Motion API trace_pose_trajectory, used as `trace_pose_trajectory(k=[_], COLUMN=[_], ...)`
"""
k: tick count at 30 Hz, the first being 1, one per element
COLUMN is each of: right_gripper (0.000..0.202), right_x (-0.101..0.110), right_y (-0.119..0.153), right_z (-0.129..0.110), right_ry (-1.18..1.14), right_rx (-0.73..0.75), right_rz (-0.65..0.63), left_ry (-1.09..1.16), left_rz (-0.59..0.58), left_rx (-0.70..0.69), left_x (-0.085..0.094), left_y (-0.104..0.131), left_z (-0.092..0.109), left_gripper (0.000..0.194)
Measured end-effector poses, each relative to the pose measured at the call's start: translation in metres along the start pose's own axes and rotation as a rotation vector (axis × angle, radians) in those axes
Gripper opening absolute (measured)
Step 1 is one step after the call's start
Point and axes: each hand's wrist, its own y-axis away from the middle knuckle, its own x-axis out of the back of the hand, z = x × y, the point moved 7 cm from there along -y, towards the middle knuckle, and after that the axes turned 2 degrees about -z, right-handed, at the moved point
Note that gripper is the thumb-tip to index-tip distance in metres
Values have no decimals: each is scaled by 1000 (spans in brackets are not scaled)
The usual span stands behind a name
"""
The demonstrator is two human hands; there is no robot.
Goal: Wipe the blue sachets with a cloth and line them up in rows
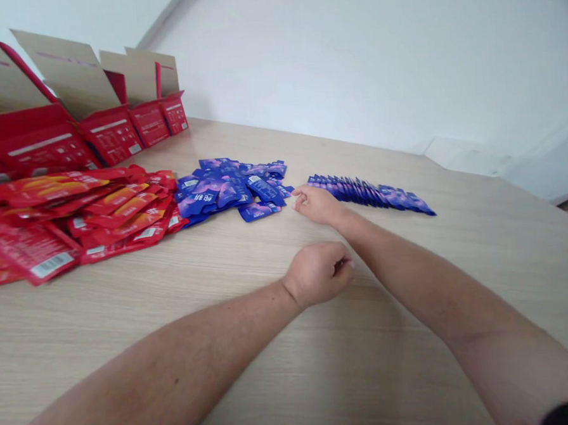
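Note:
A loose pile of blue-purple packets (220, 187) lies on the table. To its right, a row of overlapping blue packets (368, 191) runs toward the right. My right hand (318, 204) is between the two, its fingers curled together at the right edge of the pile, touching or very near a packet there; whether it grips one is too small to tell. Nearer to me, my left hand (319, 273) is closed in a loose fist above the table, and its inner side is hidden, so anything in it cannot be made out.
Red packets (117, 215) form a large heap on the left. Behind them stand several open red cartons (111, 136) with raised flaps. The wooden table (254, 366) meets a white wall at the back.

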Motion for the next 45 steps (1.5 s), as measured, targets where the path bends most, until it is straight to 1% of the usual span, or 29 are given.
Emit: trace_pose_trajectory(k=[3,6,9,12,14,16,17,18,21,22,23,24,26,27,28,29,31,32,33,35,37,38,39,41,44,45], right_gripper=[48,55,50,38,29,22,21,21,21,19,19,19,23,25,27,28,30,31,32,33,31,29,28,28,33,31], right_x=[-15,-29,-42,-43,-34,-18,-9,1,29,37,44,50,58,60,60,59,54,50,47,46,47,48,46,40,26,22], right_y=[-31,-53,-62,-61,-56,-45,-38,-29,6,20,34,48,74,85,95,104,116,121,124,129,131,133,133,135,138,139], right_z=[-10,-11,-11,-13,-14,-14,-12,-10,-1,1,2,2,-2,-5,-9,-14,-24,-28,-31,-33,-26,-21,-15,-6,0,1], right_ry=[59,96,79,4,-76,-175,-232,-295,-520,-602,-682,-754,-872,-913,-956,-1004,-1107,-1150,-1174,-1117,-953,-864,-793,-740,-776,-778], right_rx=[-70,-147,-187,-180,-170,-175,-184,-198,-254,-268,-277,-282,-290,-293,-294,-294,-280,-263,-234,-151,-82,-66,-61,-67,-91,-99], right_rz=[13,0,-30,-20,19,71,91,105,98,82,64,46,9,-7,-20,-33,-49,-55,-55,-13,78,116,137,137,113,101], left_ry=[-48,-74,-94,-97,-97,-106,-120,-144,-255,-290,-312,-318,-283,-250,-214,-178,-113,-82,-51,19,124,194,262,345,333,317], left_rz=[17,11,14,31,36,50,79,129,370,433,468,475,408,357,301,242,140,111,99,121,128,106,72,14,-45,-61], left_rx=[3,27,27,24,17,11,11,15,78,108,131,144,124,106,94,94,125,154,194,310,444,491,515,515,497,496], left_x=[3,2,0,1,2,5,9,15,39,46,50,52,48,44,40,35,26,24,23,26,26,24,20,15,11,10], left_y=[-2,-4,-4,-4,-6,-7,-8,-9,-8,-7,-7,-8,-12,-14,-16,-17,-16,-15,-14,-11,-8,-7,-7,-9,-10,-9], left_z=[-2,-6,-7,-8,-9,-11,-12,-15,-25,-30,-34,-39,-45,-46,-47,-48,-48,-48,-48,-51,-55,-57,-57,-55,-53,-53], left_gripper=[11,13,16,16,15,10,6,10,40,51,61,70,81,81,76,65,38,27,20,17,20,23,25,27,27,28])
